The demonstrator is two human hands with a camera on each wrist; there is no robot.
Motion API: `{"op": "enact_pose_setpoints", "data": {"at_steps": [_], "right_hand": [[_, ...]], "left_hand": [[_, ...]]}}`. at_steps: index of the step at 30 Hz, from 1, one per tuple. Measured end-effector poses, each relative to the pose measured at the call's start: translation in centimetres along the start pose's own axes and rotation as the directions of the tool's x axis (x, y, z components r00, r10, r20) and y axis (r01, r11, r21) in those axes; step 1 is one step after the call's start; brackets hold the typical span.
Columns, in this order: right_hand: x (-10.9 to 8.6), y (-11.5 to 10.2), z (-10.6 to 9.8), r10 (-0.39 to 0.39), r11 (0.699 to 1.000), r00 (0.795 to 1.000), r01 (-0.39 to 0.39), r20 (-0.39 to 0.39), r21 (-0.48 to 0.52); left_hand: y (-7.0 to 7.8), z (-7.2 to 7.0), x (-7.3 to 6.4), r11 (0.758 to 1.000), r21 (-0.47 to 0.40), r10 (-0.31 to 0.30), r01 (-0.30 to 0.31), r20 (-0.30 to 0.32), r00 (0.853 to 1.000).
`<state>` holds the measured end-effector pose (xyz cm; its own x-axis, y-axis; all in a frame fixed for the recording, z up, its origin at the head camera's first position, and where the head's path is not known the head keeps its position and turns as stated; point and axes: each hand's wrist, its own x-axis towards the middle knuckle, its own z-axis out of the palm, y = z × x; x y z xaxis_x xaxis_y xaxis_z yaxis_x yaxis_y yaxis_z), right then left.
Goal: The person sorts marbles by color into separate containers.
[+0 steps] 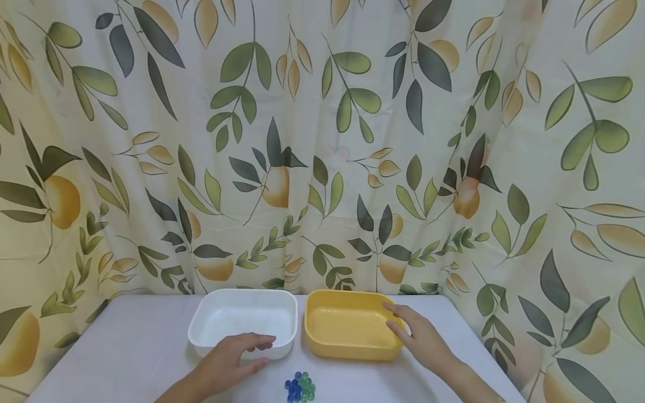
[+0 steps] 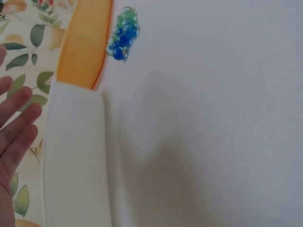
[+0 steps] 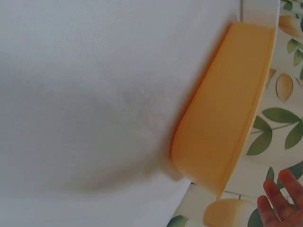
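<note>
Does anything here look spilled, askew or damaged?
Nothing stands out. The white container and yellow container stand upright side by side, with no visible damage. The blue and green marbles lie in one tight cluster in front, not scattered.

We see the left hand (image 1: 235,357) left of the yellow container (image 1: 350,351) and nearer the viewer, its fingers loosely bent toward the container, its thumb held apart from them. The right hand (image 1: 420,334) is at the container's right end, fingers reaching toward it, thumb parted from the forefinger; from this angle we cannot quite tell whether they touch. The left forearm (image 1: 188,386) and right forearm (image 1: 471,379) slant inward from the container's near side.
</note>
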<state>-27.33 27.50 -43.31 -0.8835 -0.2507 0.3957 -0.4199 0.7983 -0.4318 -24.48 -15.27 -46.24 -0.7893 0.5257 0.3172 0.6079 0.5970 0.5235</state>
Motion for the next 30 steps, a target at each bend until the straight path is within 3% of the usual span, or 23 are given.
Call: {"op": "enact_pose_setpoints", "data": {"at_steps": [12,18,25,30], "right_hand": [[-0.5,2.0,0.3,0.172,0.978,0.983,-0.163,-0.061,0.131],[-1.0,2.7,0.2,0.254,0.96,0.965,-0.243,-0.068,0.141],[-1.2,3.0,0.5,0.35,0.927,0.937,-0.347,0.003,0.141],[-1.4,3.2,0.8,0.383,0.914,0.924,-0.38,0.004,0.143]], "left_hand": [[-0.4,1.3,0.0,0.99,-0.134,-0.036,0.046,0.075,0.997],[-0.5,2.1,0.0,0.971,-0.205,-0.094,0.127,0.162,0.982],[-0.9,3.1,0.1,0.922,-0.314,-0.169,0.226,0.199,0.965],[-1.2,3.9,0.3,0.885,-0.39,-0.198,0.255,0.181,0.963]]}}
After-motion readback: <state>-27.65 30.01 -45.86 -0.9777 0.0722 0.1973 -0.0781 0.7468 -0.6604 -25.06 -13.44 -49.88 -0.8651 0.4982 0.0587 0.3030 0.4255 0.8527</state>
